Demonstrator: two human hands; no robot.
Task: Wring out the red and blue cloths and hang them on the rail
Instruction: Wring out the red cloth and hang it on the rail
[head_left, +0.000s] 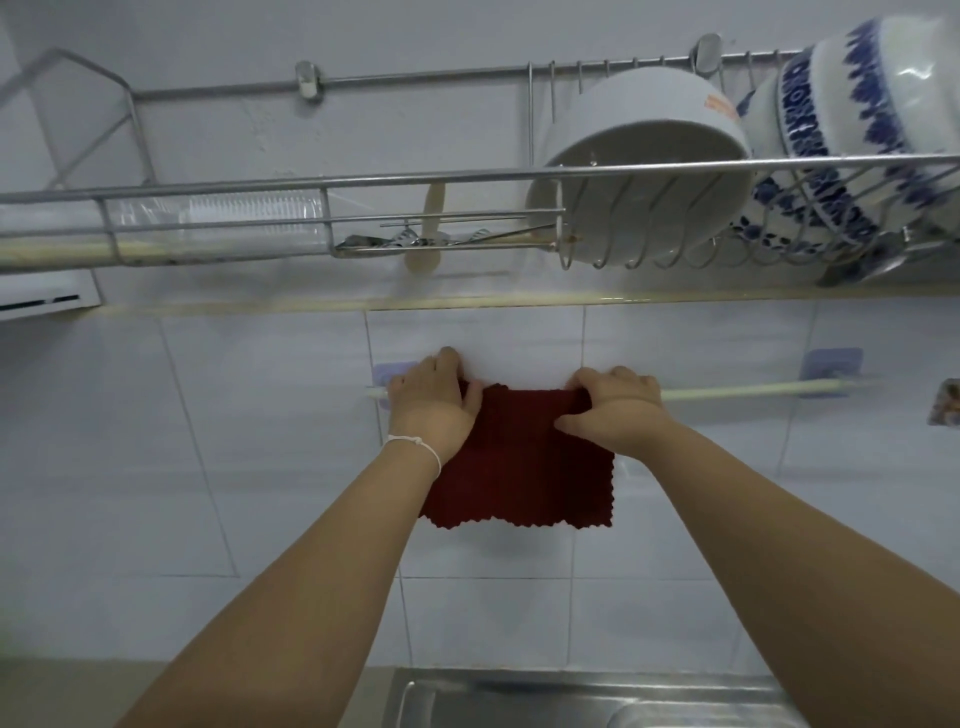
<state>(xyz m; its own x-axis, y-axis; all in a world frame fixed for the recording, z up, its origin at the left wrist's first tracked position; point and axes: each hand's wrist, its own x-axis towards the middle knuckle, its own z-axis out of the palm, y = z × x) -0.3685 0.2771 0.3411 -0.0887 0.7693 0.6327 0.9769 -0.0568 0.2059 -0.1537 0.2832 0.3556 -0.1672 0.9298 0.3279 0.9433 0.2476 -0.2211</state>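
The dark red cloth hangs flat over the white rail on the tiled wall, its zigzag lower edge free. My left hand grips the cloth's top left corner at the rail. My right hand pinches the top right corner, fingers curled over the rail. The rail runs between two blue stick-on holders; its left half is hidden behind my hands and the cloth. No blue cloth shows in this view.
A steel dish rack hangs above with a white bowl, blue-patterned bowls and cutlery. A steel sink lies below at the bottom edge. A small object hangs at the far right.
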